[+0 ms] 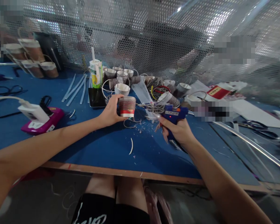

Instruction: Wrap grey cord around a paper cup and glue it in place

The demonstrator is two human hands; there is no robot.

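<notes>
My left hand (111,111) is closed around a paper cup (127,106), partly wrapped in brown cord, with a red and white band showing below the cord. It is held above the blue table. In my right hand (177,130) is a blue glue gun (174,113) with a small red light lit, its nozzle pointing left toward the cup. A tangle of thin grey strands hangs about the front of the gun. Behind the cup stands a white paper cup (122,89) with a cord handle.
Glue sticks (78,88) lie left of a drink carton (96,73) and a black phone (96,98). A purple power strip (43,123) holds a white plug. Several cord-wrapped cups (35,51) are stacked back left. Scissors (259,126) and a metal rod (254,144) lie right.
</notes>
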